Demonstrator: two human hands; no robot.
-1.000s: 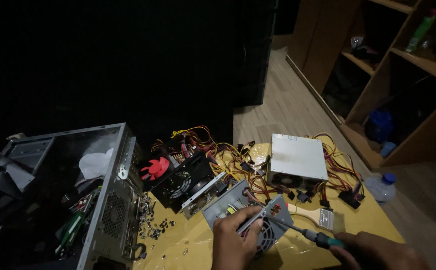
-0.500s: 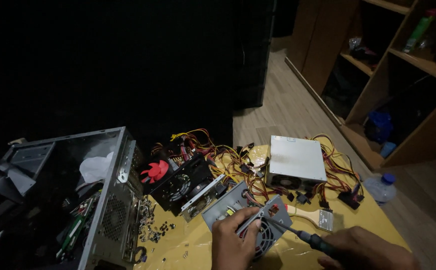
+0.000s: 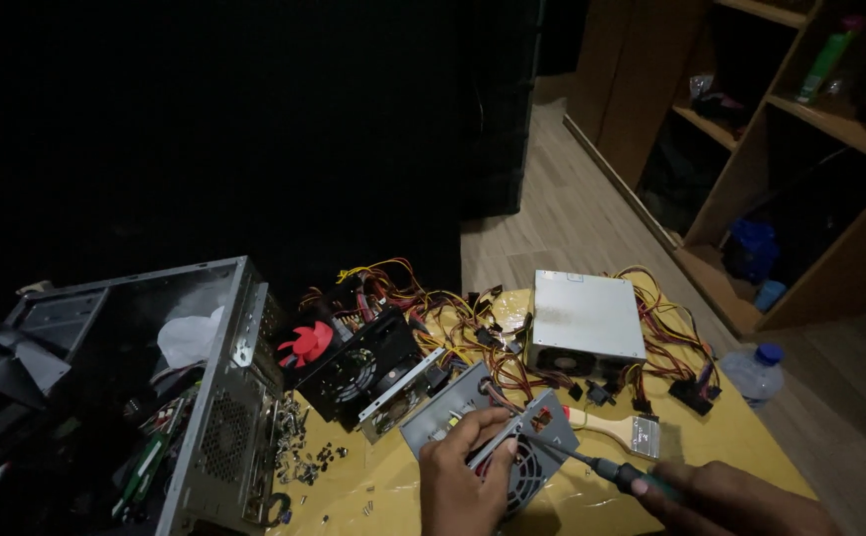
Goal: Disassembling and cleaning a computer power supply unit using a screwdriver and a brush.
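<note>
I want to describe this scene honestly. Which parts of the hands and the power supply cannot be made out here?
Head view only:
- Right hand: cut off by the bottom edge, dim; its grip on the screwdriver is unclear.
- Screwdriver tip: too small to see what it touches on the grey power supply.
- Left hand: covers part of the fan grille.
- Computer case: interior too dark.

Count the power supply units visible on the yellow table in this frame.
3: a closed grey unit at the table's far side, a black unit beside the open computer case, and a grey one under the left hand. More may be hidden.
</note>
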